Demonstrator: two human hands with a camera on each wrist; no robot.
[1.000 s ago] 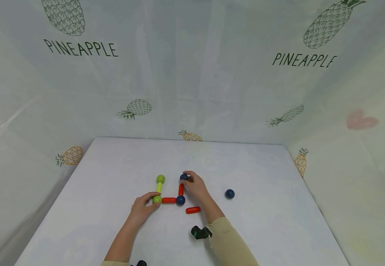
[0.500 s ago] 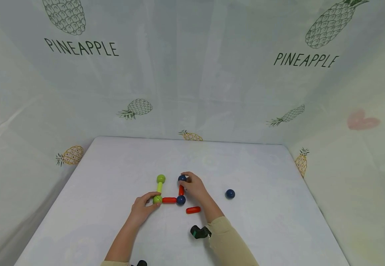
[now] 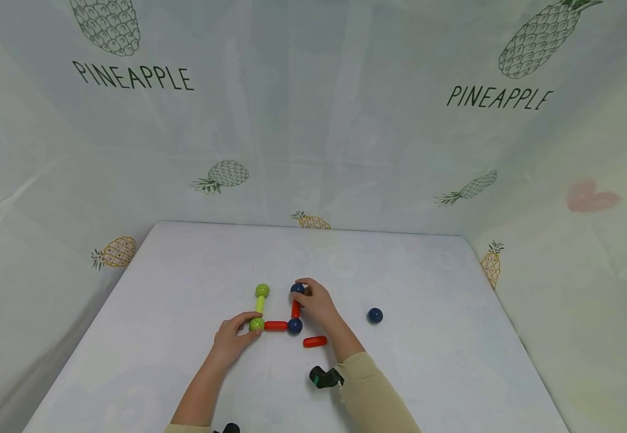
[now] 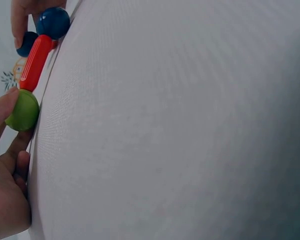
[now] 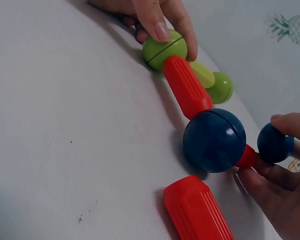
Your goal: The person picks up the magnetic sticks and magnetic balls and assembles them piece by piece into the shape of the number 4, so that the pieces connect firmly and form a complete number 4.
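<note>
My left hand (image 3: 230,341) pinches the near green ball (image 3: 256,325) between thumb and fingers. From that ball a yellow-green rod (image 3: 260,305) runs back to another green ball (image 3: 262,291), and a red rod (image 5: 186,86) runs right to a blue ball (image 5: 214,141). A second red rod (image 3: 296,310) leads back from this blue ball. At its far end my right hand (image 3: 318,305) grips another blue ball (image 3: 297,289) between thumb and fingers. Together the pieces form a U lying on the white table. The left wrist view shows the left thumb on the green ball (image 4: 23,111).
A loose red rod (image 3: 315,341) lies just in front of the right corner of the U. Farther right sits a single blue ball (image 3: 375,316). A black wrist device (image 3: 326,377) is at the right sleeve. A pineapple-print cloth (image 3: 313,120) hangs behind the table.
The blue ball in my right hand has shifted slightly left and now lines up with the end of the red rod. My left hand keeps its place on the green ball.
</note>
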